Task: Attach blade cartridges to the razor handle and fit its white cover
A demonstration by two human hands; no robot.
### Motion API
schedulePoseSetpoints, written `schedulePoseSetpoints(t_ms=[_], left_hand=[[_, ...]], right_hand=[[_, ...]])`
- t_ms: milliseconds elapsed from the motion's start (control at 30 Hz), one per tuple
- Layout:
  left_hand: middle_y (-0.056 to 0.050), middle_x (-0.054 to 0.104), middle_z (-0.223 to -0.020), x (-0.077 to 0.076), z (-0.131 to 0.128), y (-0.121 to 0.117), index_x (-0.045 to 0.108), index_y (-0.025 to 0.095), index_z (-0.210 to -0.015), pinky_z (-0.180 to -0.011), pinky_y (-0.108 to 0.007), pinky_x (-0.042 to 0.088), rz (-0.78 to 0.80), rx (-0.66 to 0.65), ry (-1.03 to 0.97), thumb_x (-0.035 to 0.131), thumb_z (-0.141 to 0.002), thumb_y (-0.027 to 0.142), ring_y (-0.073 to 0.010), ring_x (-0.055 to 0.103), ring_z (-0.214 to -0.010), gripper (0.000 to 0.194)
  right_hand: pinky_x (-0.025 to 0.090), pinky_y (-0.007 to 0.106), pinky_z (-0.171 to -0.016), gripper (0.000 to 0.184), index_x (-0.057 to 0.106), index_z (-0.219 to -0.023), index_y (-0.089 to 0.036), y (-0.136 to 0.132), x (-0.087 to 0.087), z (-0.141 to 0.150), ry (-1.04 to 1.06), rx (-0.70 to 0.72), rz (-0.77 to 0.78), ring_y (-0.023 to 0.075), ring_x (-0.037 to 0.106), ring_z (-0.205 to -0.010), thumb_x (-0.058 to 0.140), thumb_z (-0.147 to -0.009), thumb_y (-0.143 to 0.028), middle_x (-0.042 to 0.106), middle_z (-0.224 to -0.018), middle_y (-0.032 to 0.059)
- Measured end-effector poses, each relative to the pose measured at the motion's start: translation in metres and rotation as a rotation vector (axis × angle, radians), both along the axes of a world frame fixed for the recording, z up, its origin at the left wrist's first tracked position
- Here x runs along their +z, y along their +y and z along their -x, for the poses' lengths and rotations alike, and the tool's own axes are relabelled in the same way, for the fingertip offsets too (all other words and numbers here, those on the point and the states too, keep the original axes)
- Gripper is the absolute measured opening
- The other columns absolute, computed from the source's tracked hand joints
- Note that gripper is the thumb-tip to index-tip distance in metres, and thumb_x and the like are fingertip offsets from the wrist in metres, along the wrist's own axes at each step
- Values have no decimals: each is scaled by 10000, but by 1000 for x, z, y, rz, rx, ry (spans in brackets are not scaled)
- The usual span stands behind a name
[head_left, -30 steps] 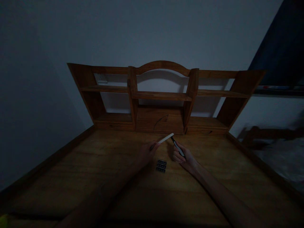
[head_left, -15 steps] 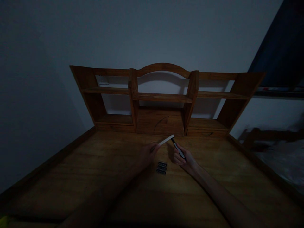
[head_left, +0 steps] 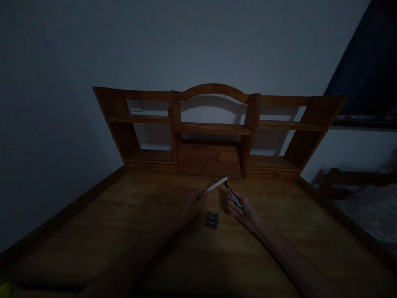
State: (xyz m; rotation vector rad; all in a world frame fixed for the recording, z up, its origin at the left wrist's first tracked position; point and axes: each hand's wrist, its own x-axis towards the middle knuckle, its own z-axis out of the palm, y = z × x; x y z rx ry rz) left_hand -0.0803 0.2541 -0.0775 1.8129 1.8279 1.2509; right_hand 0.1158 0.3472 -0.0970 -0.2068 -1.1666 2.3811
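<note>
Fingers [head_left: 204,192] of the left hand [head_left: 192,203], just left of centre and below mid-frame: pinched round a slim pale strip [head_left: 217,184], dark at the gripped end, free end slanting up to the right. Fingers of the right hand [head_left: 243,207], right of centre: curled about a slim tool [head_left: 235,198], grey and black, razor-like in outline, narrow dark neck pointing up to the left.

Meeting of the two: far ends come together below mid-frame, beneath the centre bay of the hutch [head_left: 214,128]. Contact likely; the dim light leaves it unconfirmed.

Dark three-row tray [head_left: 211,220]: one, lower centre of the frame, flat on the wooden desk [head_left: 124,223], between the arms, touched by neither hand. Contents not legible.

Changes over the last second: slight. Both grasps and the angled meeting of strip and tool stay as they were. Hutch, tray and hands all sit a little lower in the frame, which suggests a tilt of the head, not a shift on the desk. Bearing on the work: judged to be fine handling at the tips, with no visible advance.

Surroundings: dark blue curtain [head_left: 366,62], upper right; yellow item [head_left: 4,289], lower left corner, cut by the edge, unidentified.
</note>
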Motion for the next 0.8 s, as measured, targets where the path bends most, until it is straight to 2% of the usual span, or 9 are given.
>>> schedulePoseSetpoints(t_ms=[267,533,800], left_hand=[[-19,680,-829,2,-1,-2,655,194,-920,-668,-261,432,17,-2,5,343,-921,513,-166,603,-725,447],[-7,675,-797,3,-3,-2,654,197,-879,-646,-248,419,-23,-2,-5,362,-919,504,-157,592,-699,425],[-2,660,-756,0,-2,-1,642,192,-847,-603,-242,400,-5,13,6,355,-913,522,-152,575,-663,443]], right_hand=[[189,221,-357,387,432,-636,-200,-3,5,0,2,-9,13,78,162,-287,403,-950,-425,276,-308,-96],[211,216,-366,391,435,-636,-202,0,0,0,17,-9,12,77,174,-287,390,-954,-424,274,-314,-96],[170,210,-332,393,431,-630,-198,0,0,1,24,3,18,70,135,-278,399,-952,-422,274,-315,-100]])
